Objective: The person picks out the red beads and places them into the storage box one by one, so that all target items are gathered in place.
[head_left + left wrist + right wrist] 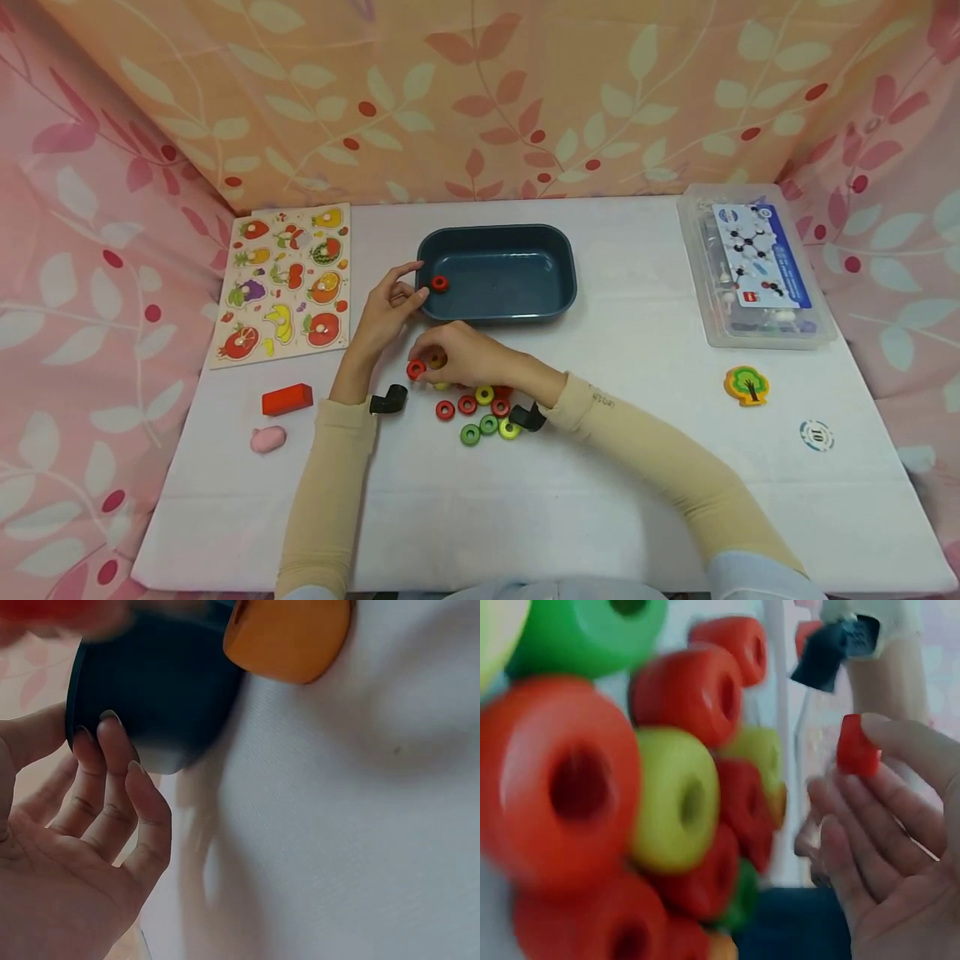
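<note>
A dark blue rectangular tray (497, 315) stands at the middle of the table with one red ring bead (440, 284) inside near its left end. My left hand (386, 310) holds the tray's left wall between thumb and fingers, seen close up in the left wrist view. Just in front of the tray, my right hand (467, 354) pinches another red ring bead (857, 746) between thumb and forefinger. Below that hand lies a loose group of red, green and yellow ring beads (485, 396), partly hidden by it. An orange ring bead (289, 641) sits near the tray.
At left are a wooden fruit puzzle board (300, 275), a red block (287, 399) and a small pink pig figure (267, 439). To the right stand a clear plastic case (757, 267), a tree-shaped piece (746, 386) and a round token (817, 436). Patterned curtains enclose the table.
</note>
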### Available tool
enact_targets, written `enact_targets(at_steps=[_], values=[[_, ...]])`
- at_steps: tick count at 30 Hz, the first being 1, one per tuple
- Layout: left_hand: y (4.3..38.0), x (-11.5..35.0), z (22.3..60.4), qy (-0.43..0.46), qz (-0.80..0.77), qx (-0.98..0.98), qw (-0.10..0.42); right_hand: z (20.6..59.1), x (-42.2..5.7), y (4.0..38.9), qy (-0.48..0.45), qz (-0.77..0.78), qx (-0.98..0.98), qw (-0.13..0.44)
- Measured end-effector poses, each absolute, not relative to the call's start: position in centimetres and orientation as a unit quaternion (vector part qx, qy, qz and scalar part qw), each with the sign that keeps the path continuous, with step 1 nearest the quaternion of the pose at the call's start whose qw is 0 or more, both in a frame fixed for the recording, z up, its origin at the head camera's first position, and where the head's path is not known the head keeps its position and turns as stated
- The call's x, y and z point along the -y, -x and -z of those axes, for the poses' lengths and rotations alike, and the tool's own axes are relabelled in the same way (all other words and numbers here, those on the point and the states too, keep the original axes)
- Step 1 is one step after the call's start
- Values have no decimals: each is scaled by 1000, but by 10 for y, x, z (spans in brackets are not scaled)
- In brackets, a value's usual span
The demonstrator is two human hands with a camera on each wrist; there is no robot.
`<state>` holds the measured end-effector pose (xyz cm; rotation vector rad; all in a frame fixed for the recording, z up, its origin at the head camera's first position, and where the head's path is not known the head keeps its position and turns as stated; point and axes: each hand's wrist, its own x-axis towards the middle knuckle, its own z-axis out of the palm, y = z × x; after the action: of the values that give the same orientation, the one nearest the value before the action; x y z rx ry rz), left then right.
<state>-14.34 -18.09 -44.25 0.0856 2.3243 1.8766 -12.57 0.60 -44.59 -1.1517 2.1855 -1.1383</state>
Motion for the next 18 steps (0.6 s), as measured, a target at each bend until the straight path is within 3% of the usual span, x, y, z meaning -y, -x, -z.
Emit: enact_targets(at_steps=[4,12,18], values=[[143,181,441,-29,-625,-776,78,434,-19,137,416,453,-766,185],[143,179,437,-5,-623,-777,91,437,-45,177,346,470,-809,68],[143,178,435,16,-625,-774,97,458,-52,205,293,410,-861,71]])
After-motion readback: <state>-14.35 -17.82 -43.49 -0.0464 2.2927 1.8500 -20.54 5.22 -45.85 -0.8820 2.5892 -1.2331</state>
